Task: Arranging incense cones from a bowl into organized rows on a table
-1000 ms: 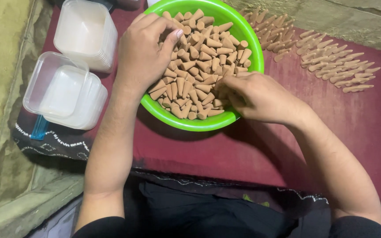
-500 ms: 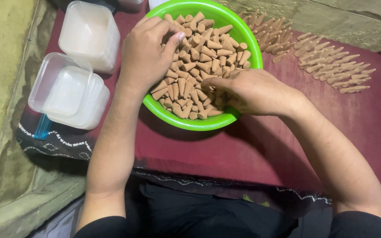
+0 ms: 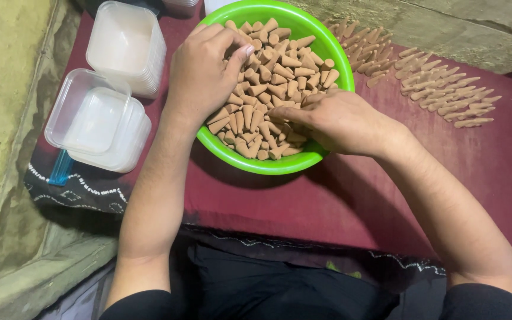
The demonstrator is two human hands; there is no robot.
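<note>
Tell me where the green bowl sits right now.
In the head view, the green bowl sits top centre on the maroon cloth, full of brown cones, with both hands in it, clear tubs to its left and cone rows to its right.

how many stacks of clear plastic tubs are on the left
2: one stack at the upper left beside the green bowl, another stack just below it near the left forearm. More may lie beyond the top edge.

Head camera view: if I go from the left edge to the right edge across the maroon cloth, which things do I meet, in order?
Blue stick → clear plastic containers → left hand → green bowl of brown cones → right hand → rows of cones laid on the cloth.
</note>
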